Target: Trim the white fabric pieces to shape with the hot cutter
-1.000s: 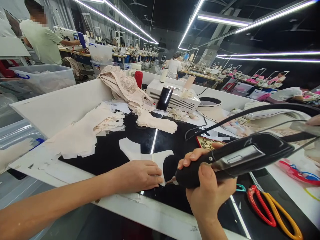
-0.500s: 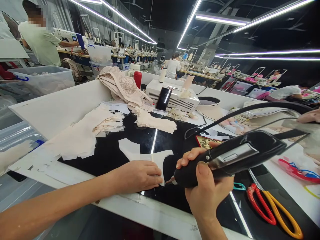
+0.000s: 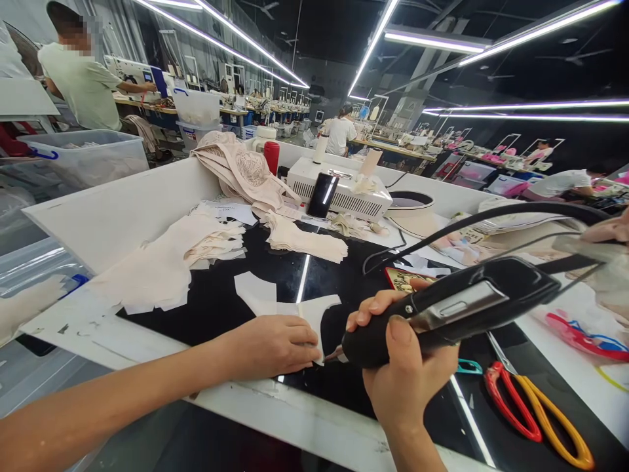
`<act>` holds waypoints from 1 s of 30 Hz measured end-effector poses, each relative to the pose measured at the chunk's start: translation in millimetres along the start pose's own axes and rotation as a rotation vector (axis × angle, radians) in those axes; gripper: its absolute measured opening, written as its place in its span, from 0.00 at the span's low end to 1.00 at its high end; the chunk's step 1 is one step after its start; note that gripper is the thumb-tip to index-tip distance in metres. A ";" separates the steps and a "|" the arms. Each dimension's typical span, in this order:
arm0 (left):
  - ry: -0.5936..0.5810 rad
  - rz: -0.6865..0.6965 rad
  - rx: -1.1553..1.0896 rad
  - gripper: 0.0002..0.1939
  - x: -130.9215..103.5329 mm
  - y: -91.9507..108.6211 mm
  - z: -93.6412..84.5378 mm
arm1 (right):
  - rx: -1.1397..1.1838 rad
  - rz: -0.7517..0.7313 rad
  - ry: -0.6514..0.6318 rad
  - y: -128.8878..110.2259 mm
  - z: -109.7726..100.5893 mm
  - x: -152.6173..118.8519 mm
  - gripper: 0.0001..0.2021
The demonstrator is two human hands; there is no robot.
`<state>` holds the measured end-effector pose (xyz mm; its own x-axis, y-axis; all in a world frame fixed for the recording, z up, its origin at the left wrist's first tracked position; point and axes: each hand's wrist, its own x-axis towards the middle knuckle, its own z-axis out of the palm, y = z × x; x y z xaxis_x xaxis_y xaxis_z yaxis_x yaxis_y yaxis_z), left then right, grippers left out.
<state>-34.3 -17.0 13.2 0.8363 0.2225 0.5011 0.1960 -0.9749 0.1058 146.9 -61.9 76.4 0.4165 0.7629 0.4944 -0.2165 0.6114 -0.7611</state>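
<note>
- Black plastic with a silver panel: had the handheld tool [image 3: 484, 298] firmly in the right hand [image 3: 413, 367], with fingers and thumb closed round its lower end, right of the frame's centre.
- Aimed the tool's metal tip [image 3: 335, 354] at the lower right corner of a white piece [image 3: 317, 309]; could not tell whether touching it or just beside.
- Pressed that white piece onto the glossy black surface [image 3: 211, 295] at lower centre, using the left hand [image 3: 278, 347] laid palm down, with fingers together and nearly straight, uncurled.
- Saw a big stack of beige pieces [image 3: 147, 265] at the left of the frame, plus a smaller stack [image 3: 309, 241] above the white piece.
- Spotted scissors [image 3: 527, 387] with red and orange handles at lower right, apart from the right hand.
- Noted a dark phone [image 3: 322, 195], tilted in front of a white vented box [image 3: 361, 196], at upper centre.
- Glimpsed a person in a pale green shirt [image 3: 81, 82] at upper left, beside a sewing machine [image 3: 130, 70].
</note>
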 end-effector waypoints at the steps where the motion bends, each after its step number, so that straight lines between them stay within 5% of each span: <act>1: 0.003 0.000 0.001 0.08 -0.1 -0.1 0.2 | 0.000 -0.006 -0.006 0.2 -0.1 0.3 0.20; 14: -0.025 -0.025 -0.058 0.08 -3.2 -2.0 -1.1 | -0.070 0.018 -0.025 1.7 2.6 -3.2 0.19; 22: -0.029 -0.058 -0.103 0.16 -11.1 -4.0 -14.6 | -0.050 0.033 -0.052 -0.2 -1.6 -7.2 0.20; 30: -0.087 -0.027 -0.184 0.12 -22.1 4.8 -26.2 | -0.026 0.026 -0.138 -10.0 -12.3 -9.0 0.19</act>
<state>-65.2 -26.8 25.1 0.8745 0.2407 0.4212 0.1284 -0.9521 0.2775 156.2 -77.5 74.4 0.2854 0.8013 0.5259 -0.2016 0.5866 -0.7844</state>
